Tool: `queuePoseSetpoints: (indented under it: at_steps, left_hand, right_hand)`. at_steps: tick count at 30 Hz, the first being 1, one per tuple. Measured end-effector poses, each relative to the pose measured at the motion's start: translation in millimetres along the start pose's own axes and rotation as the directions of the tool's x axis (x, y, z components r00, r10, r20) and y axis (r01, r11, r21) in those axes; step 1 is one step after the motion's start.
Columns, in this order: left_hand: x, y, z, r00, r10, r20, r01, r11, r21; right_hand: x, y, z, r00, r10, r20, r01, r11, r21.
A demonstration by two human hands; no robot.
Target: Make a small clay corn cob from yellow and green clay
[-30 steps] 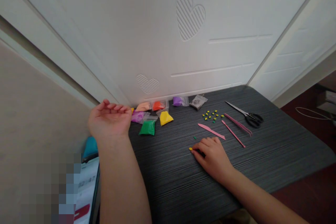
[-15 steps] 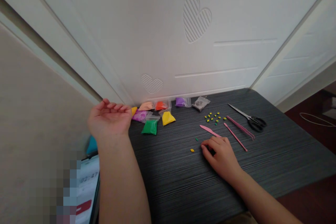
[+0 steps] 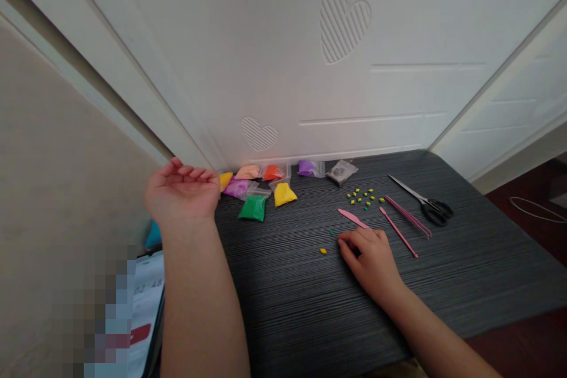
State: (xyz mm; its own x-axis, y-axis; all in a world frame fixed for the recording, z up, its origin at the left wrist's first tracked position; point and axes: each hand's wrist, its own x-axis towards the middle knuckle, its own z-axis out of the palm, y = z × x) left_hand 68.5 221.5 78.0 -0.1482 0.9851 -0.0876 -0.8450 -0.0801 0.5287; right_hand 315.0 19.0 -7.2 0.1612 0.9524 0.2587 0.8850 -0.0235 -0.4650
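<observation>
My left hand (image 3: 183,194) is raised at the left, palm up with loosely bent fingers and nothing on the palm. My right hand (image 3: 370,257) rests on the dark table (image 3: 301,307), thumb and index tips brought together; whatever they pinch, if anything, is hidden. Just left of those fingertips lies a tiny green clay piece (image 3: 331,232), and a small yellow clay piece (image 3: 323,251) sits a bit nearer. A pink plastic knife (image 3: 352,217) has one end covered by the right hand. Beyond it are several small yellow-green clay pieces (image 3: 359,200).
Clay bags line the back left, including a green bag (image 3: 253,208), yellow bag (image 3: 284,194) and purple bag (image 3: 306,168). Right of the pieces are pink tweezers (image 3: 407,217), a pink stick tool (image 3: 398,233) and black-handled scissors (image 3: 432,207). A phone (image 3: 148,301) stands at lower left.
The view has shifted slightly. Both hands keep nearly the same pose and place, and the clay pieces and tools lie as before.
</observation>
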Motion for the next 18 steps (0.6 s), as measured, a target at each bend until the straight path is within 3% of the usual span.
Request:
queuePoseSetpoints:
  at_steps: [4, 10, 14, 18]
  left_hand:
    - [6, -8, -5.2, 0.999, 0.008, -0.05, -0.007, 1.0, 0.019]
    - [18, -31, -19.7, 0.975, -0.119, -0.186, 0.129, 0.991, 0.044]
    - [18, -34, -18.8, 0.978, -0.113, -0.174, 0.13, 0.988, 0.089]
    - [10, -44, -2.7, 0.992, -0.051, -0.117, 0.078, 0.969, 0.236]
  right_hand:
    - [0, -2, 0, 1.0, -0.014, 0.005, 0.014, 1.0, -0.013]
    - [-1, -3, -2, 1.0, -0.013, 0.008, 0.013, 0.999, -0.032]
    - [0, -2, 1, 0.999, -0.033, -0.017, 0.032, 0.999, -0.039]
    - [3, -3, 2, 0.999, -0.049, -0.018, 0.047, 0.997, -0.059]
